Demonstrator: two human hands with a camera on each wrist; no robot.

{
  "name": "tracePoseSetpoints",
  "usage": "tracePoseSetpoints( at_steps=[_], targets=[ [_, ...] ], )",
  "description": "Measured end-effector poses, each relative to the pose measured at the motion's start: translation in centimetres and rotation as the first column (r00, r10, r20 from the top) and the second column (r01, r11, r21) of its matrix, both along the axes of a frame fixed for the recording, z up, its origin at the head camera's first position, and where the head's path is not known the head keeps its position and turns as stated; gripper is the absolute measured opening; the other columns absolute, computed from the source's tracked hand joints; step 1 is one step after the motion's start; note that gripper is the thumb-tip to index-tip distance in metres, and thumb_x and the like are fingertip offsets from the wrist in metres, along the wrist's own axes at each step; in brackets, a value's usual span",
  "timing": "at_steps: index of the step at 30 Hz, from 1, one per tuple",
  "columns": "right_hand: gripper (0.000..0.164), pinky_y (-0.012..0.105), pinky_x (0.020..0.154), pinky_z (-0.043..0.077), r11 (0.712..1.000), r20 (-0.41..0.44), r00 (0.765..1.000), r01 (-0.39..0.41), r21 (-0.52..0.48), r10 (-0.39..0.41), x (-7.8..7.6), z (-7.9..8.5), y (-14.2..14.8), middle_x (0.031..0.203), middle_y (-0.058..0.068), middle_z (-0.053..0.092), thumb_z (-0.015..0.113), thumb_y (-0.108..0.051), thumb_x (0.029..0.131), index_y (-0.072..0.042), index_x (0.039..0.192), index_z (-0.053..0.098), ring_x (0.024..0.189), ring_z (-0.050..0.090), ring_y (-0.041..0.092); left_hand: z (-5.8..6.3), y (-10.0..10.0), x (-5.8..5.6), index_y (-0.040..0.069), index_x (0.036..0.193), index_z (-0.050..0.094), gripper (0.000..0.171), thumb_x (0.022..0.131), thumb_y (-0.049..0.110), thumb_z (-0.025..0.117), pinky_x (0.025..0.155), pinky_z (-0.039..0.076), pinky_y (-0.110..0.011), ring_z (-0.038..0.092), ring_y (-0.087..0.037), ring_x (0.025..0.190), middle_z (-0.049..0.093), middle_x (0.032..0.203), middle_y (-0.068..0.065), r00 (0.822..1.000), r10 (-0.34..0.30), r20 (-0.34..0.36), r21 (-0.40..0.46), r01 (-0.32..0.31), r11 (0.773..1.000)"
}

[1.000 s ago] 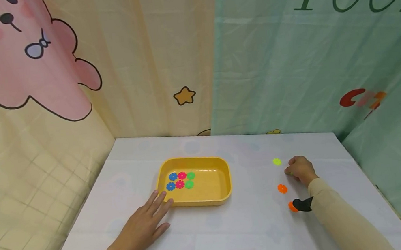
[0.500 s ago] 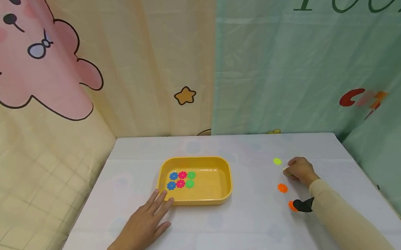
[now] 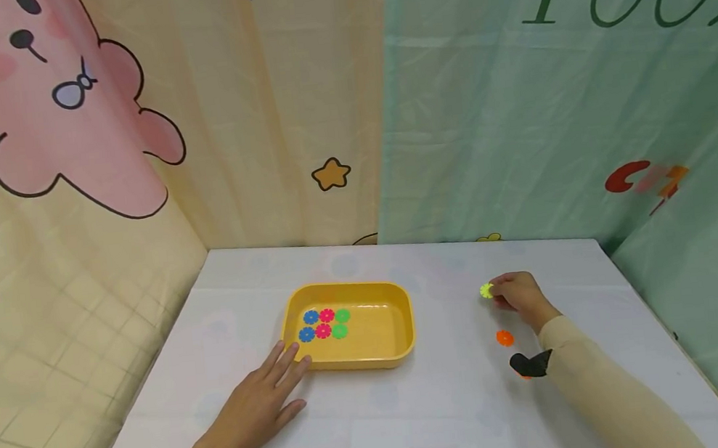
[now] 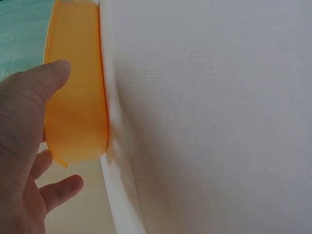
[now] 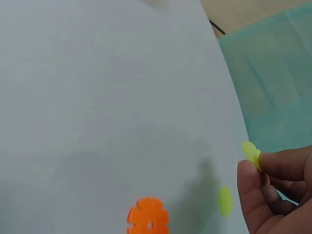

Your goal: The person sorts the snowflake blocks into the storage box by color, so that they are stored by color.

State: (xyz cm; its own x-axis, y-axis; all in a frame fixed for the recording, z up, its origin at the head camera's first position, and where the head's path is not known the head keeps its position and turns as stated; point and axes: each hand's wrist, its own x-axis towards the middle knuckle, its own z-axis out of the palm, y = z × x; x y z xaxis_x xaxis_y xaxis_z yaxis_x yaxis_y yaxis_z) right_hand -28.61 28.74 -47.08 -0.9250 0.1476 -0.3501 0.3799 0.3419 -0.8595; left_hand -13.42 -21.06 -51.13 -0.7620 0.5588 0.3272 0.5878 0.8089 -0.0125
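Note:
My right hand (image 3: 524,298) pinches a yellow-green notched plastic disc (image 5: 252,155) between thumb and fingertips, raised above the white table. A second yellow-green disc (image 5: 225,201) lies on the cloth below it in the right wrist view. Closer to me is an orange disc (image 3: 505,338); another orange one (image 3: 525,377) is mostly hidden by the black strap at my right wrist. My left hand (image 3: 254,410) has its fingers spread at the near left corner of the yellow tray (image 3: 402,322). Inside the tray, blue (image 3: 311,317), pink (image 3: 327,316) and green discs (image 3: 342,316) lie in two rows.
The white-covered table (image 3: 445,419) is bounded by a cream curtain (image 3: 247,155) at the back and left. A green curtain (image 3: 485,116) hangs at the back and right. The tray's right half shows bare yellow bottom.
My right hand, pinching a yellow-green disc, has moved up and left toward where the other yellow-green disc lay. The left hand and the tray have stayed put.

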Motion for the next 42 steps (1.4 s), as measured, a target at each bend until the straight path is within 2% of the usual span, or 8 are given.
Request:
tracePoseSetpoints(
  at_steps=[5,12,15,23,32,42],
  targets=[
    [0.037,0.019,0.073,0.059,0.995,-0.041,0.999,-0.017,-0.098,0.014,-0.4,1.3,-2.4,0.119,0.018,0.06,0.058,-0.007,0.101,0.009,0.134,0.053,0.078,0.063,0.012,-0.1,0.0,0.0,0.015,0.15,0.052,0.074,0.088,0.042,0.079,0.093,0.057,-0.048,0.039,-0.038,0.147,0.046,0.157,-0.015,1.0,-0.002,-0.007,-0.007,0.002,1.0],
    [0.032,0.021,0.075,0.059,0.983,-0.067,0.997,-0.055,-0.174,0.044,-0.7,2.9,-6.0,0.118,0.017,0.062,0.059,-0.007,0.102,0.006,0.131,0.057,0.081,0.067,0.014,0.0,0.1,-0.1,0.015,0.151,0.051,0.073,0.088,0.043,0.078,0.093,0.057,-0.049,0.038,-0.038,0.147,0.046,0.157,-0.015,1.0,-0.002,-0.004,-0.007,0.002,1.0],
    [0.03,0.022,0.076,0.06,0.982,-0.07,0.996,-0.068,-0.173,0.057,-0.8,3.4,-7.6,0.119,0.017,0.063,0.061,-0.007,0.101,0.004,0.129,0.059,0.084,0.068,0.016,0.0,0.0,0.0,0.015,0.15,0.052,0.073,0.088,0.041,0.079,0.091,0.057,-0.049,0.039,-0.038,0.147,0.046,0.157,-0.015,1.0,-0.004,-0.005,-0.001,0.004,1.0],
    [0.027,0.024,0.079,0.06,0.981,-0.073,0.992,-0.116,-0.152,0.106,-1.2,4.2,-11.0,0.121,0.018,0.065,0.064,-0.009,0.1,-0.001,0.126,0.062,0.103,0.068,0.035,0.0,-0.1,0.1,0.014,0.149,0.053,0.071,0.087,0.035,0.08,0.089,0.058,-0.047,0.042,-0.038,0.145,0.047,0.156,-0.015,1.0,-0.007,-0.027,-0.008,0.007,1.0],
    [0.025,0.025,0.078,0.061,0.972,-0.106,0.987,-0.141,-0.186,0.123,-1.4,4.6,-13.8,0.114,0.016,0.066,0.066,-0.006,0.098,0.0,0.122,0.064,0.081,0.069,0.019,0.0,0.1,0.0,0.014,0.15,0.052,0.071,0.089,0.037,0.079,0.09,0.058,-0.049,0.039,-0.039,0.147,0.046,0.157,-0.016,1.0,0.002,0.018,-0.003,-0.002,1.0],
    [0.017,0.026,0.072,0.061,0.97,-0.094,0.984,-0.163,-0.181,0.148,-0.7,4.4,-17.4,0.106,0.016,0.068,0.068,-0.004,0.096,0.001,0.113,0.067,0.07,0.066,0.017,-0.1,0.1,-0.1,0.013,0.15,0.052,0.071,0.088,0.038,0.079,0.089,0.058,-0.05,0.038,-0.039,0.147,0.046,0.157,-0.016,1.0,-0.004,0.013,0.01,0.004,1.0]
  ],
)
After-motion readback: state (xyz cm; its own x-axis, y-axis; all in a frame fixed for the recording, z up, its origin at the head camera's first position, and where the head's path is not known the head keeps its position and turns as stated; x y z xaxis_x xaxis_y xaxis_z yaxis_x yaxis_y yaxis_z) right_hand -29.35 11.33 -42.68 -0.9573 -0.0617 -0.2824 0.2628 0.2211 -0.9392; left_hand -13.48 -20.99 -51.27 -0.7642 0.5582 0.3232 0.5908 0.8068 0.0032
